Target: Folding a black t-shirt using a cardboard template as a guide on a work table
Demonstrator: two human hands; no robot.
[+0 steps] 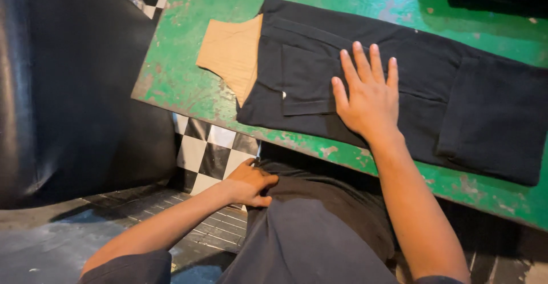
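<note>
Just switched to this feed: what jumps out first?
A right hand lies flat, fingers spread, on a folded black garment across a worn green table. A tan cardboard piece pokes from the garment's left end. Below the table edge, the left hand grips dark cloth at the lap.

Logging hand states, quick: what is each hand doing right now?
Left hand: fingers curled, resting on the dark trousers at the lap; a grip cannot be told.
Right hand: open, flat on the folded black trousers, holding nothing.

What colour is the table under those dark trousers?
The table is green, its paint worn and chipped; the head view shows it.
</note>
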